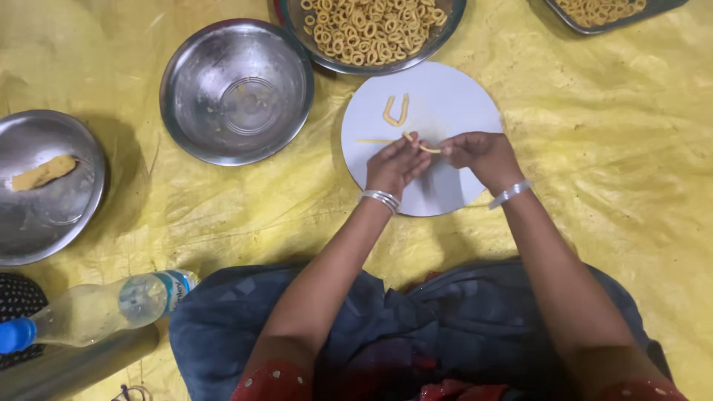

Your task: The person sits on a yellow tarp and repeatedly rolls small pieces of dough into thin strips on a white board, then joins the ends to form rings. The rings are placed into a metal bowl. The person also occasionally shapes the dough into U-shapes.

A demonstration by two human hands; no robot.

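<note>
One head camera is looking steeply down from close above the lap, facing twelve o'clock over a yellow sheet (594,148), with the round board (460,96) sitting just past centre.

Board's near half (445,194) free; steel bowl (236,90) blocks left, ring tray (375,67) (full) ahead.

Left hand (395,165) and right hand (481,154) are pinching a thin dough strand (423,145) between them over a white round board (453,96); a U-shaped dough piece (396,111) is lying just beyond the left hand's fingers.
</note>
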